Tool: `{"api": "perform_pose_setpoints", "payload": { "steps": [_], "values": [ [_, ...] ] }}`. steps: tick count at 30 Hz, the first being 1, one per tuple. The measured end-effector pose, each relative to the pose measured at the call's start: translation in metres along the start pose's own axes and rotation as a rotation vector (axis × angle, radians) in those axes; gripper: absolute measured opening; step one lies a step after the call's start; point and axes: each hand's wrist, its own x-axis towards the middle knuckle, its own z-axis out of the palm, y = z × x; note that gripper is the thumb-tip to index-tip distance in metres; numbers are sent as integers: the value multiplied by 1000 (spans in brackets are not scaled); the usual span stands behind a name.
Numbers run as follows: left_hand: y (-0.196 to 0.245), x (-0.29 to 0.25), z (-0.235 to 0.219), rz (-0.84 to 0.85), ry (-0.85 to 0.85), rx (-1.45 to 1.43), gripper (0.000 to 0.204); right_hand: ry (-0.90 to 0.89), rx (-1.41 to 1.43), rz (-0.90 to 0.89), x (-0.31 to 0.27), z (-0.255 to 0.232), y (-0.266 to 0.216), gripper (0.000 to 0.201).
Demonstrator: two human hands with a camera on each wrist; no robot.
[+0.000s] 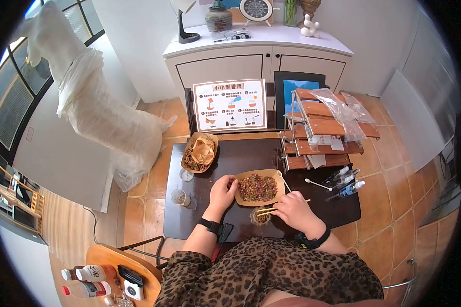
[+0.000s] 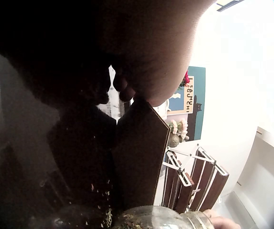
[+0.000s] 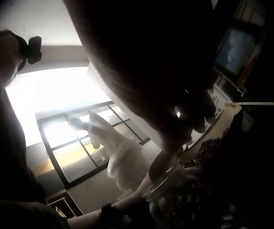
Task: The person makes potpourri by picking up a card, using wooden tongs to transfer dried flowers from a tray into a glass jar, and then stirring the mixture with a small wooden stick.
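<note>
A brown paper tray (image 1: 260, 203) full of dried flower bits and herbs (image 1: 257, 188) sits mid-table. At its left end my left hand (image 1: 224, 193) holds the rim; the left wrist view shows the tray wall (image 2: 144, 152) dark against the light. My right hand (image 1: 294, 210) grips a pair of yellowish chopsticks (image 1: 265, 211), their tips over the mouth of a small glass jar (image 1: 260, 220). The jar lies close in front of the tray, with herb bits inside it. In the right wrist view the jar (image 3: 163, 183) is below my right hand (image 3: 175, 114), and the chopsticks are lost in shadow.
Left on the dark table (image 1: 230, 227) are a second paper tray (image 1: 186, 166) with crumpled paper and two clear cups (image 1: 180, 197). A white spoon (image 1: 317, 183) and several small spray bottles (image 1: 351, 188) lie right, before a wooden folding rack (image 1: 322, 128). An instruction sign (image 1: 230, 106) stands behind.
</note>
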Motion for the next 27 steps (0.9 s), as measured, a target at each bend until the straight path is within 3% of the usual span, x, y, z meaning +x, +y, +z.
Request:
{"api": "perform_pose_setpoints", "payload": {
  "steps": [4, 7, 10, 20, 27],
  "values": [
    [1, 0, -1, 4, -1, 0, 19, -20, 2, -2, 0, -3, 0, 13],
    [1, 0, -1, 11, 4, 1, 19, 67, 85, 12, 4, -11, -2, 16],
    [1, 0, -1, 7, 5, -2, 19, 156, 130, 150, 2, -5, 4, 18],
    [2, 0, -1, 11, 16, -14, 19, 25, -139, 315, -2, 22, 32, 13],
    [-1, 0, -1, -16, -20, -24, 20, 62, -142, 305, 3, 23, 31, 15]
  ]
}}
